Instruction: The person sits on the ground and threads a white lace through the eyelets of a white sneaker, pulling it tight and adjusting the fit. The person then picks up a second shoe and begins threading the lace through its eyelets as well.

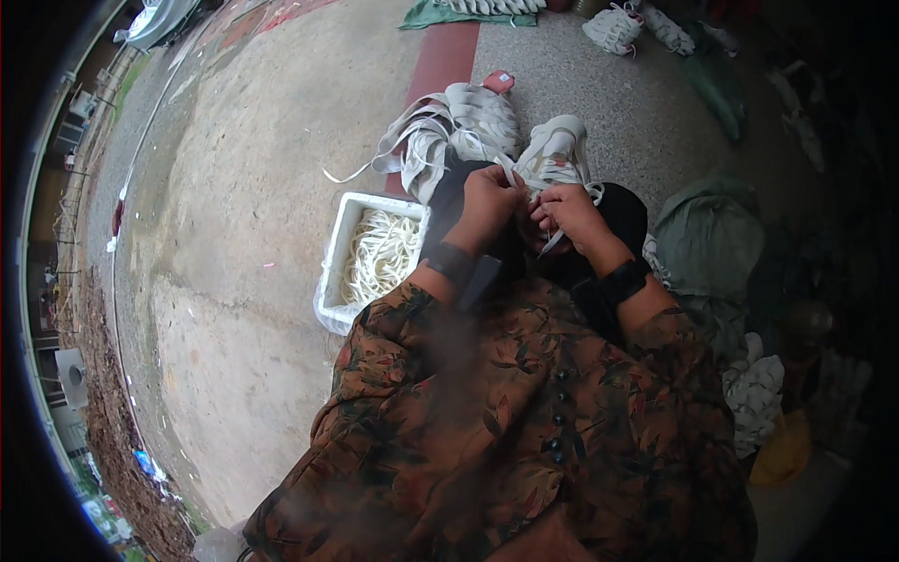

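A white sneaker (559, 142) rests at my knees with its toe pointing away from me. My left hand (489, 201) is closed in a pinch on a white shoelace (508, 167) at the shoe's left side. Close by on the right, my right hand (569, 212) is also pinched, with a strip of lace (552, 242) hanging below its fingers. Both hands are over the shoe's opening and hide part of it. Beyond my left hand lies a heap of white shoe uppers (482, 117) with long loose laces trailing left.
A white foam box (328, 281) holding many loose laces stands left of my knees. More white shoes (613, 30) lie at the far right. Green sacks (712, 239) and a pile of white shoe pieces (752, 393) sit to my right, near a yellow thing (785, 450).
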The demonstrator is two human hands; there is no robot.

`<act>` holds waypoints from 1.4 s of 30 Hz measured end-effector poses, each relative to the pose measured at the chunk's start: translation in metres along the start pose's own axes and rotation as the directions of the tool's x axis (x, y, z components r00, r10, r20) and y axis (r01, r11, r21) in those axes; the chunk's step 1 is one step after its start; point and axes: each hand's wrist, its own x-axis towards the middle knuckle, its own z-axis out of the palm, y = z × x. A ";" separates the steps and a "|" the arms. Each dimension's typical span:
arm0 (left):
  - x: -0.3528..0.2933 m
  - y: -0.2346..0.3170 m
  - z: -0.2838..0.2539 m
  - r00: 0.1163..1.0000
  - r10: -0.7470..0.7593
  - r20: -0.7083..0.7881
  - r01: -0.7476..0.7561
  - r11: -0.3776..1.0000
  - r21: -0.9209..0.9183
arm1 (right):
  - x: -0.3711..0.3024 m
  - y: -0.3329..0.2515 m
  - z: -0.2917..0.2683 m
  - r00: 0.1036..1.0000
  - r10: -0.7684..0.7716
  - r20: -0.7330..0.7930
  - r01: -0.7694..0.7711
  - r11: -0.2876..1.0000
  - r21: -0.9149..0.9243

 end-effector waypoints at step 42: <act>-0.009 -0.006 0.012 0.986 0.161 -0.046 -0.126 0.894 0.430 | -0.061 0.037 -0.027 0.758 -0.498 0.421 0.631 0.398 -0.666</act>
